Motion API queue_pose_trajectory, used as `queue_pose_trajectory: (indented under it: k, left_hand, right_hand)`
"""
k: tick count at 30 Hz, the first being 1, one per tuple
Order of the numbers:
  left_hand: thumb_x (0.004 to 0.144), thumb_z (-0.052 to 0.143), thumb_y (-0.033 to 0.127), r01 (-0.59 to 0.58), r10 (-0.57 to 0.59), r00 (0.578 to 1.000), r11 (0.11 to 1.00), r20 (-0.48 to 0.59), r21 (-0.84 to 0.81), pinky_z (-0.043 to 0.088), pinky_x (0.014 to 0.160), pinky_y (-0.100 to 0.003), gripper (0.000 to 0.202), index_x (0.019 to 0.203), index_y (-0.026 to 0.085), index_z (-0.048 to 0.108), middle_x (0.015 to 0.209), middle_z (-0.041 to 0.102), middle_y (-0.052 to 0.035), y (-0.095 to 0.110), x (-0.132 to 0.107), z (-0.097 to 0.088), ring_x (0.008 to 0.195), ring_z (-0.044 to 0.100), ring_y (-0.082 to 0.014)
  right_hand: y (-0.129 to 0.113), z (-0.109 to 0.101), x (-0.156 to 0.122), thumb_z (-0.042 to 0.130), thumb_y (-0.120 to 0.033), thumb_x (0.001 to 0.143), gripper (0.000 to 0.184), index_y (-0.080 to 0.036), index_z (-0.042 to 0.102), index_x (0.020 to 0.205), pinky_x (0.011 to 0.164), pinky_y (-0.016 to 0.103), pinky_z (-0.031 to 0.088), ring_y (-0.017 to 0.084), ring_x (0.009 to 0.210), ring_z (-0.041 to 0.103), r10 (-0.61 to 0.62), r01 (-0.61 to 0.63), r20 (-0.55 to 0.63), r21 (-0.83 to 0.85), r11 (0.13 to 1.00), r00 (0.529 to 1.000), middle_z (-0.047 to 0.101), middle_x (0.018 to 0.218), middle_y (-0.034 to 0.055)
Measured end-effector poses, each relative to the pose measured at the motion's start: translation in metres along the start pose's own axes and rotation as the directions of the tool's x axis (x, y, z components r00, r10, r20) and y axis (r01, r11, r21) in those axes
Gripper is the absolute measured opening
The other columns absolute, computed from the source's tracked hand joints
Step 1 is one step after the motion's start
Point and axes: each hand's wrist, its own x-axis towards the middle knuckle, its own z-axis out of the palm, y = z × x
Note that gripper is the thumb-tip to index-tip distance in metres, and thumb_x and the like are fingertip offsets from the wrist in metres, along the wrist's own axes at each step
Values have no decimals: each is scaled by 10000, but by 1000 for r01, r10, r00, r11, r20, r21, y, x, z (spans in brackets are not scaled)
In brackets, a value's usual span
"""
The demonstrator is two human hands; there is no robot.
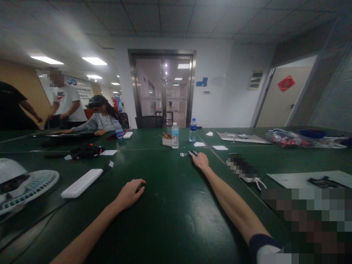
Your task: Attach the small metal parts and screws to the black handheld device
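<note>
My left hand (131, 194) rests on the dark green tabletop (170, 220) with its fingers curled, and I see nothing in it. My right hand (200, 161) lies farther forward with its arm stretched out. Its fingertips are at a small silver and black object (193, 154), partly covered by the fingers. A small metal piece, possibly keys (183, 154), lies just to the left of those fingertips. How the right fingers sit on the object is too small to tell.
Near my left hand lie a long white plastic case (81, 183) and a round white vented device (27, 187). Ahead stand water bottles (175, 135) and a small cardboard box (166, 140). A seated person (101, 119) leans on the table's far end.
</note>
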Motion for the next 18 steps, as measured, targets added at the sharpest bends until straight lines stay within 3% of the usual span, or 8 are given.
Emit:
queue_pose_trajectory:
  k: [12, 18]
  left_hand:
    - [864, 375, 366, -2, 2, 1000, 1000, -11, -5, 421, 709, -308, 355, 1120, 188, 544, 871, 583, -46, -2, 1, 2, 786, 543, -189]
    - [864, 373, 365, 1, -1, 1000, 1000, -17, 0, 425, 710, -313, 355, 1116, 186, 547, 844, 581, -44, 0, 0, 1, 770, 540, -187]
  right_hand:
    - [2, 3, 2, 409, -513, 829, 531, -82, 601, 1070, 806, 298, 422, 254, 980, 574, -22, 22, -3, 48, 999, 1000, 612, 1075, 189]
    - [7, -1, 12, 377, -532, 833, 526, -134, 640, 1052, 761, 301, 447, 259, 934, 609, 84, -107, 124, 193, 975, 989, 650, 1020, 154]
